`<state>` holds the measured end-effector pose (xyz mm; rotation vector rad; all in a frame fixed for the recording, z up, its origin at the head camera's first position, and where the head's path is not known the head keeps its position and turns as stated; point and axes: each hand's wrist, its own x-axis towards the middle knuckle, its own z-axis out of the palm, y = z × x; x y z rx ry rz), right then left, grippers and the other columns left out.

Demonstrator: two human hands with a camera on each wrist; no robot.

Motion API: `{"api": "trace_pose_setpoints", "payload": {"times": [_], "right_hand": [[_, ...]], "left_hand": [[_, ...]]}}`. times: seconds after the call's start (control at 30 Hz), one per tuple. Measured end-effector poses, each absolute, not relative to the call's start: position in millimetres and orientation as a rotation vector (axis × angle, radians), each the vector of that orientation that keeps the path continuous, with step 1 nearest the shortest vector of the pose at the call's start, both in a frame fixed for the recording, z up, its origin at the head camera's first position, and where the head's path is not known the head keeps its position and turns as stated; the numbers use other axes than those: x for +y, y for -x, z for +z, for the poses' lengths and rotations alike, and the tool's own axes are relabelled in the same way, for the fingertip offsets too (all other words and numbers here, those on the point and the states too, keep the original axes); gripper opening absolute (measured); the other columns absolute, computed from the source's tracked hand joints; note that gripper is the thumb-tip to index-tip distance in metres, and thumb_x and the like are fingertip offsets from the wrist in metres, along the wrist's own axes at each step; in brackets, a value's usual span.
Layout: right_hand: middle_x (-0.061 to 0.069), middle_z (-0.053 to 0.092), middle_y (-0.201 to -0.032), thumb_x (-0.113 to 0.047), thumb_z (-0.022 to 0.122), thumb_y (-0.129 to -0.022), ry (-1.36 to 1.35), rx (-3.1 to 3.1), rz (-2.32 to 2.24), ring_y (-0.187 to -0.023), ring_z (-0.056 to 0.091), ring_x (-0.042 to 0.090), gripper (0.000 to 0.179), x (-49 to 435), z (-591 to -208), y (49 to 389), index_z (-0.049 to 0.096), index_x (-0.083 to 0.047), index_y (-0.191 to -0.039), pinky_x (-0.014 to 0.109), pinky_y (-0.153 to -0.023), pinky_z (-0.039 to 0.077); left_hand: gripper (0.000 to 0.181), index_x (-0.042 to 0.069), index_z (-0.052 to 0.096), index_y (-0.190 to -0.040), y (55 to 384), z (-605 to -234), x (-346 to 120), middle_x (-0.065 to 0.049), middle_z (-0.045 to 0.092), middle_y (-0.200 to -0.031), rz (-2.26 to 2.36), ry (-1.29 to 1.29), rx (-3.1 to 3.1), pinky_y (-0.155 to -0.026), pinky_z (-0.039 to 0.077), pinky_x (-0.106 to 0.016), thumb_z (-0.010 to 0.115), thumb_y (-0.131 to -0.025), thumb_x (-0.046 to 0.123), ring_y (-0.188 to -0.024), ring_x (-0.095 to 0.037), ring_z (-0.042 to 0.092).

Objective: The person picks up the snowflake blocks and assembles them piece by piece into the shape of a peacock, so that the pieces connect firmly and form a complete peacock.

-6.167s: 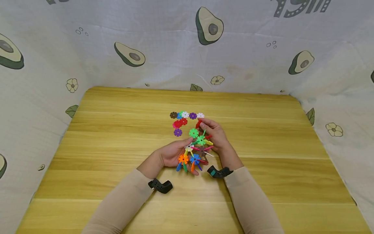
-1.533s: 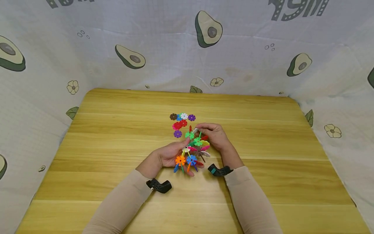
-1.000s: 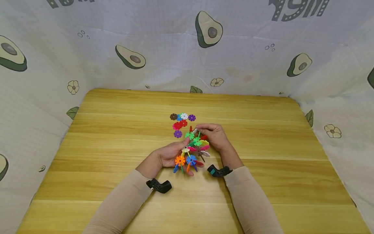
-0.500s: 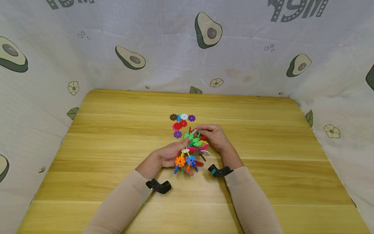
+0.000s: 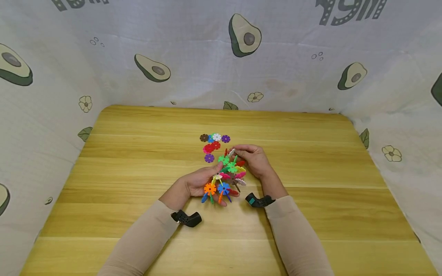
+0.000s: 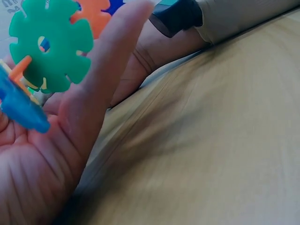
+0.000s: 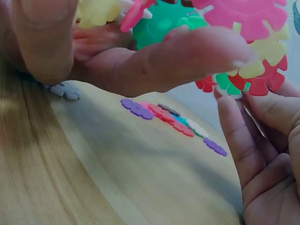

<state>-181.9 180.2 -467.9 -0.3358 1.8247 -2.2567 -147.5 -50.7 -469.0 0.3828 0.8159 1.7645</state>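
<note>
**White disc in your right fingers, just beside the light green disc**

Head view: Your left hand [image 5: 202,182] holds the bunch of joined discs [image 5: 225,176] over the tabletop [image 5: 310,153], about midway between its left and right edges. Your left thumb lies on top and your fingers reach under. Your right hand [image 5: 253,157] pinches the white disc [image 5: 231,152]. You see it almost on edge, its long side slanting toward the far right corner. From your right fingertips, the light green disc [image 5: 223,160] lies left and toward the near edge. Your right hand holds the white disc; your left thumb is close to the light green one. Loose discs [image 5: 216,145] lie nearer the far edge.

Left wrist view: Your palm is under a dark green disc [image 6: 54,51] and a blue disc [image 6: 21,105]. One finger points out straight.

Right wrist view: Your right fingertips come together below a red disc [image 7: 269,77]. You can't tell here if the white disc is pushed in.
</note>
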Motion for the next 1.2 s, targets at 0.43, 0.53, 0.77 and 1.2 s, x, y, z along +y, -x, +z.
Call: {"api": "trace_pose_setpoints", "payload": {"times": [0.43, 0.53, 0.77, 1.2], "right_hand": [[-0.012, 0.078, -0.097, 0.011, 0.053, -0.099, 0.323, 1.877, -2.255, -0.087, 0.073, 0.004, 0.052, 178.3, -466.7, 181.1, 0.082, -0.032, -0.092, 0.018, -0.079, 0.061], [-0.012, 0.078, -0.097, 0.012, 0.051, -0.099, 0.354, 1.862, -2.26, -0.088, 0.072, 0.004, 0.054, 179.1, -467.0, 181.5, 0.082, -0.031, -0.092, 0.018, -0.08, 0.061], [-0.012, 0.077, -0.097, 0.012, 0.049, -0.1, 0.397, 1.829, -2.222, -0.084, 0.071, 0.003, 0.054, 179.8, -467.1, 181.4, 0.081, -0.03, -0.092, 0.017, -0.078, 0.06], [-0.011, 0.076, -0.096, 0.012, 0.046, -0.101, 0.391, 1.767, -2.179, -0.082, 0.07, 0.002, 0.051, 180.5, -467.2, 181.8, 0.079, -0.026, -0.092, 0.015, -0.076, 0.06]], "left_hand": [[0.084, 0.008, 0.023, -0.161, 149.2, -472.9, -50.2, -0.009, 0.072, -0.119, 1.79, -0.39, 0.879, -0.081, 0.065, -0.044, 0.029, -0.101, 0.067, -0.111, -0.027, 0.073], [0.086, 0.008, 0.024, -0.161, 150.2, -473.9, -50.2, -0.009, 0.072, -0.12, 1.799, -0.387, 0.888, -0.081, 0.065, -0.044, 0.03, -0.1, 0.069, -0.111, -0.026, 0.073], [0.087, 0.008, 0.02, -0.162, 150.1, -474.5, -51.2, -0.008, 0.072, -0.12, 1.789, -0.383, 0.887, -0.08, 0.065, -0.043, 0.032, -0.1, 0.068, -0.101, -0.028, 0.075], [0.081, 0.013, 0.015, -0.163, 150.0, -475.1, -52.9, -0.012, 0.071, -0.119, 1.759, -0.397, 0.878, -0.078, 0.066, -0.043, 0.034, -0.102, 0.063, -0.094, -0.032, 0.076]]}}
